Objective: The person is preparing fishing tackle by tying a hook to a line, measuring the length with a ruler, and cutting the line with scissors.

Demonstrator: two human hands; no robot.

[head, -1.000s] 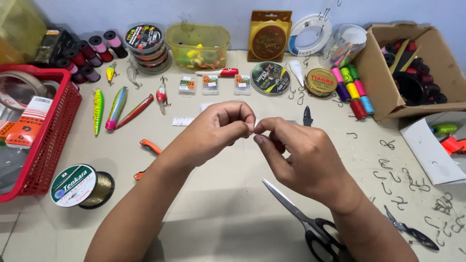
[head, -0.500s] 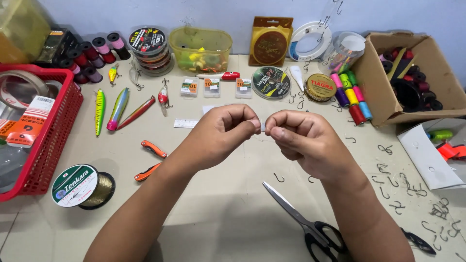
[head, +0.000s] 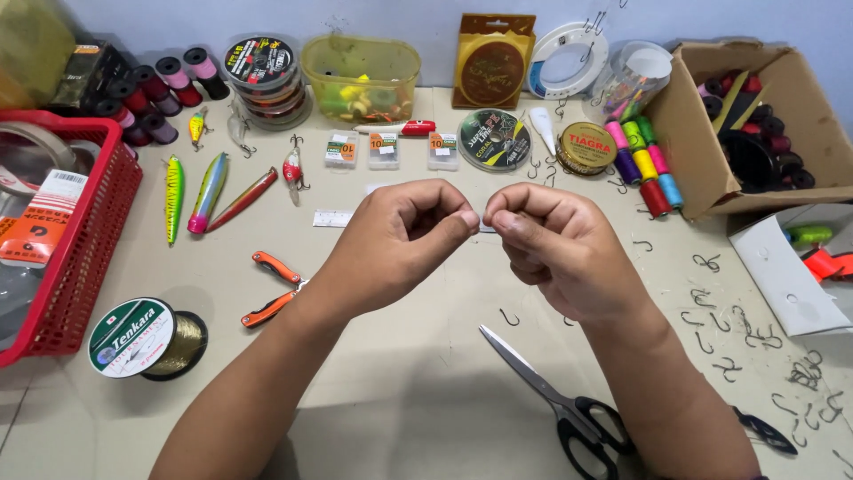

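Pinching something too small to identify, the left hand (head: 400, 244) and right hand (head: 560, 253) meet fingertip to fingertip above the middle of the bench (head: 409, 391), both closed tight with fingers curled; whatever they grip sits at the touching tips and is hidden. Judged risks: loose hooks (head: 755, 338) lie scattered toward the right edge, and one hook (head: 508, 317) lies just under the right hand, so a lowered wrist could catch a point. The scissors (head: 555, 404) lie near the front edge beside the right forearm with blades apart, so a sideways drag could cut or sweep them off. Pliers (head: 271, 289) rest left of the left forearm, clear of it. The line spool (head: 142, 338) near the front left corner could roll if knocked. A slip at the fingertips would drop the small item among the clutter.
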